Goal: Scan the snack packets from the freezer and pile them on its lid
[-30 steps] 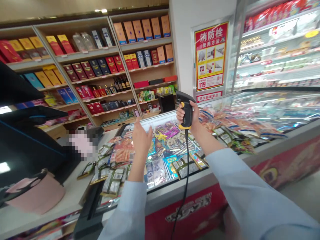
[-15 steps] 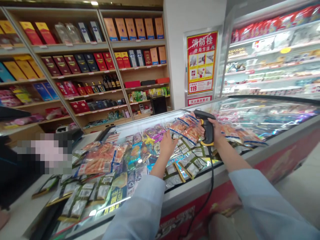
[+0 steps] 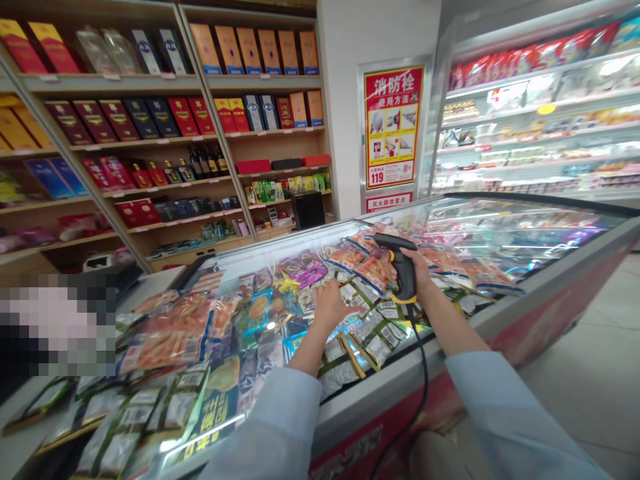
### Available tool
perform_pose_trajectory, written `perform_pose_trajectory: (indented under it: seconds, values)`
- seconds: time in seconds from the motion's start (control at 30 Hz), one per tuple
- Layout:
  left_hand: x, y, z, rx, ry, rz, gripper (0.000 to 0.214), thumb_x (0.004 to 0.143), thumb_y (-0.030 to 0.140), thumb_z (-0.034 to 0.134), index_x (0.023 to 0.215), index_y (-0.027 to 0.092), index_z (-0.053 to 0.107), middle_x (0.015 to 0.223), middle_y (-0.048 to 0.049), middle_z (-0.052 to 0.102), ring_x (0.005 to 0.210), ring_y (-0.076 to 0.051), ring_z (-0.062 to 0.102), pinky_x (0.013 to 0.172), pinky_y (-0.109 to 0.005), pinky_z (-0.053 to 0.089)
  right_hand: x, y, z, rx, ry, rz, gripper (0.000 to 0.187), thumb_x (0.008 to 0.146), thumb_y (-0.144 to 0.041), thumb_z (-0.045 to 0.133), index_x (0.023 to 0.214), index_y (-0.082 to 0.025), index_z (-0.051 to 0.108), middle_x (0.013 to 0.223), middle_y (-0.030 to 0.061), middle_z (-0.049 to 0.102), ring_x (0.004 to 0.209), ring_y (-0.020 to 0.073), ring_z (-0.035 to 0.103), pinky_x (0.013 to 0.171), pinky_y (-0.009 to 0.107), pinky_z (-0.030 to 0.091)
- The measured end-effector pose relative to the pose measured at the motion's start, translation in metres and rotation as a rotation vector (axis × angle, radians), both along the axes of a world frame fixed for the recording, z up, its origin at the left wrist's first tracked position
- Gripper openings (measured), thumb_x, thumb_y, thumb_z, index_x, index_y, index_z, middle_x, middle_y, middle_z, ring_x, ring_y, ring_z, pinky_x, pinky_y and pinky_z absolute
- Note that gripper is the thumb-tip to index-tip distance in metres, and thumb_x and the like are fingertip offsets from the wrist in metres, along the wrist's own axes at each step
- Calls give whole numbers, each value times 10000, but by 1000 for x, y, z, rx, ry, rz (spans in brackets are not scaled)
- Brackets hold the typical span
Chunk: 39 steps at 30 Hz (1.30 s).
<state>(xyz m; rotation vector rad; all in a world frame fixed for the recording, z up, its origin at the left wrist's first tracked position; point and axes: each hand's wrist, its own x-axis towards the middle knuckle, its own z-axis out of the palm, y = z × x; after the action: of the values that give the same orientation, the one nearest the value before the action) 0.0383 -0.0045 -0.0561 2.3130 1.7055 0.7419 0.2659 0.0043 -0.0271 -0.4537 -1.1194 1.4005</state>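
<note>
1. Boxed goods are ranged face-out on the wooden shelves (image 3: 165, 143) at the far left, well apart from both hands.
2. Snack packets (image 3: 170, 333) are spread flat across the glass lid of the chest freezer (image 3: 500, 312), hardly overlapping, presumably so that each printed face stays in view.
3. The left hand (image 3: 330, 303) is laid palm-down on the packets at the middle of the lid, forearm stretched forward, fingers bent; whether a packet is pinched cannot be told.
4. A barcode scanner (image 3: 400, 263) is gripped by its handle in the closed right hand (image 3: 424, 272); its head is tipped down and left towards the orange packets just beside it; its cable (image 3: 424, 373) is left hanging over the freezer's front edge.
5. A chilled cabinet (image 3: 540, 120) is seen behind, at the right.
</note>
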Motion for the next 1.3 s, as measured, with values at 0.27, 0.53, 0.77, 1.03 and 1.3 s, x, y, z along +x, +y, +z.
perform_pose_trajectory:
  seconds: [0.27, 0.53, 0.77, 1.03, 1.3]
  values:
    - [-7, 4, -5, -20, -579, -203, 634, 734, 125, 648, 1311, 243, 417, 941, -19, 617, 632, -117, 611, 720, -291, 501, 3, 6, -7, -70, -128, -56, 323, 727, -479, 597, 827, -171, 590, 462, 13, 538, 370, 148, 474, 339, 249, 383]
    - [-39, 29, 1, 206, -633, 90, 430, 739, 54, 582, 1131, 218, 647, 961, -31, 557, 649, -97, 555, 838, -338, 503, -12, 5, 9, -96, -138, 1, 318, 716, -493, 602, 766, -180, 590, 462, 2, 530, 365, 129, 451, 339, 237, 393]
    - [-67, 32, 14, 376, -730, 302, 617, 663, 180, 727, 1238, 209, 506, 1242, -104, 420, 920, -175, 609, 895, -377, 503, -50, 22, 44, -109, -382, 91, 353, 717, -521, 603, 670, -172, 575, 463, 15, 541, 340, 120, 455, 319, 235, 367]
    - [-66, 19, 22, 412, -537, 339, 651, 718, 40, 584, 1312, 242, 407, 1357, -122, 332, 1144, -237, 549, 938, -388, 493, -74, 20, 30, -44, -463, 303, 330, 728, -474, 610, 731, -144, 601, 471, 8, 548, 362, 97, 443, 350, 206, 354]
    - [-84, 30, 14, 468, -554, 304, 694, 743, 34, 522, 1378, 283, 394, 1404, -98, 324, 1252, -241, 471, 1017, -377, 445, -70, 12, 29, 11, -516, 367, 339, 734, -469, 598, 735, -130, 614, 473, 31, 570, 357, 101, 451, 358, 217, 319]
